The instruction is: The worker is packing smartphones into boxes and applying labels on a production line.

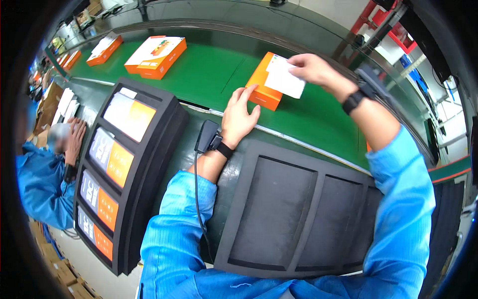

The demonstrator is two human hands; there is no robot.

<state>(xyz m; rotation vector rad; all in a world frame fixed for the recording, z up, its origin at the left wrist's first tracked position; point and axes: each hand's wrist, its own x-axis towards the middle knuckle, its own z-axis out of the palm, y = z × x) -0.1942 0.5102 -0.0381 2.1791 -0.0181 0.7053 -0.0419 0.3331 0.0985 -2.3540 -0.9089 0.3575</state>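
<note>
Nearest the camera, blue sleeves [174, 226] reach forward on both sides of a black tray [308, 199] with recessed compartments, which lies below the left hand's fingers and to their right. Between the two hands is an orange box [265, 98] on a green surface [214, 74]. Small pale print on its front is too small to read. A white sheet [285, 79] slants over its top right, with a small coloured mark near one corner. The right hand [314, 71] pinches the sheet's upper edge between thumb and fingers. The left hand [239, 118] is loosely spread, thumb apart, index fingertip against the box's near left corner. Left of these fingers, a black rack [167, 134] holds orange-and-pale packs [108, 207], some bearing large white lettering. Beyond them, up and left, sits a white-and-orange box [159, 54] with a printed picture. Farthest left is a co-worker's hand [74, 141].
</note>
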